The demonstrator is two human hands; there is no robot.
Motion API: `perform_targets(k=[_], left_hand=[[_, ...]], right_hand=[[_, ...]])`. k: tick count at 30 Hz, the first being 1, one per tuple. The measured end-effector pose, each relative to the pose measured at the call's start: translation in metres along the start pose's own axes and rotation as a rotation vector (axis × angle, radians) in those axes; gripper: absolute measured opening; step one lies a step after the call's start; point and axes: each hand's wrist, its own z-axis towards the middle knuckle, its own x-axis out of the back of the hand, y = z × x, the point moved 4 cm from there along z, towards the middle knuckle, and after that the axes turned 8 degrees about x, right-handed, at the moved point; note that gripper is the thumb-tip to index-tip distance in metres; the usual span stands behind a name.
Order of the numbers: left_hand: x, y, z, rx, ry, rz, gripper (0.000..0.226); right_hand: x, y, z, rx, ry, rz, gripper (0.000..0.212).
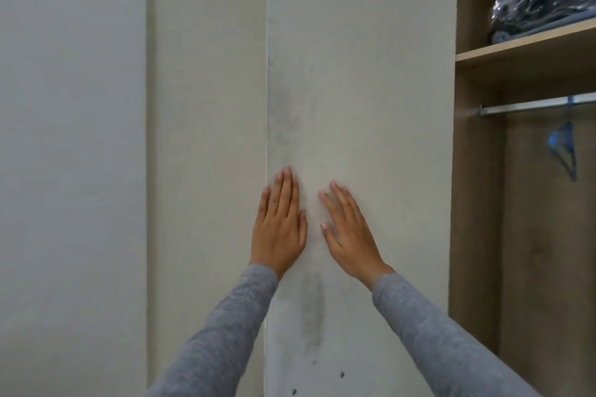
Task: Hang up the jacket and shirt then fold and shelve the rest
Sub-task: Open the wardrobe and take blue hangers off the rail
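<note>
The left hand (280,224) and right hand (350,232) press flat, fingers straight, side by side on the wardrobe door (361,74). Right of them a blue hanger (564,145) hangs on the rail (529,105), with bagged clothes (545,0) higher up.

**A:** What carries things here?

**B:** A light wooden shelf (529,48) inside an open wardrobe (477,203).

**A:** What lies on it?

**B:** One bundle (545,0) of dark cloth wrapped in clear, shiny plastic. It rests directly on the shelf and partly runs out of view.

**A:** Anything below the shelf?

**B:** A metal rail (532,105) runs just beneath it. A blue hanger (564,148) hangs from the rail.
</note>
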Motion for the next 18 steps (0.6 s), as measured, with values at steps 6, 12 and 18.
perform_targets(k=[6, 12, 18], left_hand=[[-0.012, 0.001, -0.004, -0.016, 0.075, 0.099, 0.060], [-0.015, -0.002, -0.013, -0.039, 0.084, 0.104, 0.060], [-0.026, 0.019, -0.046, -0.053, -0.019, 0.039, 0.060]], right_hand=[[-0.020, 0.009, -0.011, -0.015, 0.014, -0.091, 0.056], [-0.028, 0.010, -0.030, -0.062, -0.003, -0.072, 0.059], [-0.011, 0.017, -0.056, -0.081, -0.176, -0.014, 0.058]])
